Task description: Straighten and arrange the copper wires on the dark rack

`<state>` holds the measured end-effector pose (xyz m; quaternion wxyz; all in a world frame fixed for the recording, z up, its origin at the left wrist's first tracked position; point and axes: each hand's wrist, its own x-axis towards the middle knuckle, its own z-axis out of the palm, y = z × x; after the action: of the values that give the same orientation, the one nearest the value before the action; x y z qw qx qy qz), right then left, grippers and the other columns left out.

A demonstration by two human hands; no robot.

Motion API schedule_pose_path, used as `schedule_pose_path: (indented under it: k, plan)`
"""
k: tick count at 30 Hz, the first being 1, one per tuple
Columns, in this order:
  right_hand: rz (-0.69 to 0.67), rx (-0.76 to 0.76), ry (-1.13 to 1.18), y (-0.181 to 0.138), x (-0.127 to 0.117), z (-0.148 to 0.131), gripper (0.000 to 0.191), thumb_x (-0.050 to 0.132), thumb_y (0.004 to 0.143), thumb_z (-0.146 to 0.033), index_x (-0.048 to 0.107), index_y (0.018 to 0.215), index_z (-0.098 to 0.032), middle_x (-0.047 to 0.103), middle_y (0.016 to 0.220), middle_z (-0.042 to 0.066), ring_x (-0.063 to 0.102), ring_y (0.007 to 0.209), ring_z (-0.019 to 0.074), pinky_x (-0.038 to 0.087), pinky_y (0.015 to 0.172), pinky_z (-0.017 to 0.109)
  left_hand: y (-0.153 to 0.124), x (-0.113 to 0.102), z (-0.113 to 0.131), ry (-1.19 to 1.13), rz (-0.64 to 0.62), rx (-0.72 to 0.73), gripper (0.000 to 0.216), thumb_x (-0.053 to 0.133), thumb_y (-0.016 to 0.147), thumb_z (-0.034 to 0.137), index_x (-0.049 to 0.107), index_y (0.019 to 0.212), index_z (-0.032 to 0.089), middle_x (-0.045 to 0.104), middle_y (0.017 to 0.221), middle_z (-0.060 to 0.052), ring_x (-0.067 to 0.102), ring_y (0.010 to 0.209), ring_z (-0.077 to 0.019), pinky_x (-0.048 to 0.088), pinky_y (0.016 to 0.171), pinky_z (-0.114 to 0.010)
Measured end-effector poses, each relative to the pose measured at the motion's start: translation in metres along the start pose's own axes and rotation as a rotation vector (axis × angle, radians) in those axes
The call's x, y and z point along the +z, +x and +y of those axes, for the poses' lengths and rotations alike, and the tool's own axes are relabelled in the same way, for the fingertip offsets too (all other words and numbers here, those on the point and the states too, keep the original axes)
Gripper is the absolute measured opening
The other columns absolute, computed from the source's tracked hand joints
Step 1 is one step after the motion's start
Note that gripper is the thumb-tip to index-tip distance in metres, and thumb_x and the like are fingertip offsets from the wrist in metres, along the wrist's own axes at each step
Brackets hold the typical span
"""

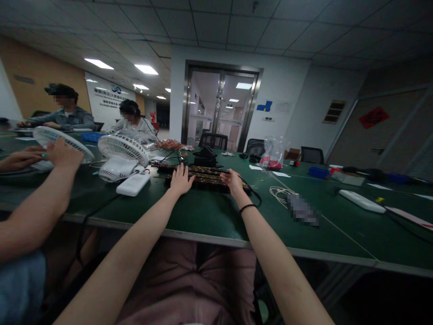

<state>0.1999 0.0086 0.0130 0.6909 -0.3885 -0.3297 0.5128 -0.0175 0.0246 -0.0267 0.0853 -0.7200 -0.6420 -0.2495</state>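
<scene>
Fingers of left hand and right hand touch the crosswise tray.

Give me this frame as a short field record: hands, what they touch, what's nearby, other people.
left hand: flat, fingers spread, on the dark tray
right hand: on the dark tray's right end, grip unclear
dark tray: long, with rows of small parts, on the green table
left of it: white box, white fan
right of it: coiled white wire
co-worker's hand: on a second fan
far left: two people seated
</scene>
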Motion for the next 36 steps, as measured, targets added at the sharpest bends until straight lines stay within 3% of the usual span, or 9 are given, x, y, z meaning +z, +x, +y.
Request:
schedule_pose_path:
  k: [7,13,25,36]
  plan:
    - [-0.001,0.002,-0.015,0.0005,0.0000,-0.0001,0.010,0.050,0.089,-0.022,0.051,0.080,-0.017,0.065,0.060,0.000,0.067,0.056,0.0111,0.053,0.054,0.017,-0.0003,0.0001,0.0001,0.005,0.026,0.006,0.082,0.022,0.087,0.062,0.026,0.147,0.007,0.011,0.155,-0.017,0.009,0.142,-0.0322,0.010,0.113,-0.049]
    - [0.006,0.027,-0.026,0.0001,0.0003,0.0001,0.011,0.047,0.090,-0.021,0.051,0.080,-0.017,0.064,0.058,0.001,0.066,0.054,0.0113,0.052,0.052,0.018,-0.0016,-0.0059,0.0034,0.000,-0.034,0.045,0.089,0.021,0.084,0.070,0.025,0.147,0.007,0.012,0.155,-0.016,0.009,0.142,-0.0315,0.009,0.114,-0.049]
    - [0.008,0.088,-0.062,0.0009,-0.0022,-0.0012,0.008,0.047,0.090,-0.020,0.049,0.082,-0.017,0.065,0.060,0.001,0.064,0.052,0.0108,0.052,0.051,0.018,-0.0006,-0.0027,0.0083,-0.074,-0.100,0.288,0.079,0.028,0.086,0.064,0.032,0.145,0.013,0.026,0.151,-0.014,0.017,0.141,-0.0251,0.016,0.113,-0.043]
    - [-0.007,0.069,-0.078,-0.0015,-0.0019,-0.0014,0.008,0.045,0.091,-0.021,0.049,0.084,-0.017,0.065,0.060,0.001,0.064,0.051,0.0109,0.052,0.051,0.019,0.0009,0.0005,0.0064,-0.101,-0.140,0.349,0.077,0.028,0.086,0.062,0.035,0.143,0.011,0.025,0.151,-0.015,0.018,0.141,-0.0240,0.017,0.113,-0.042]
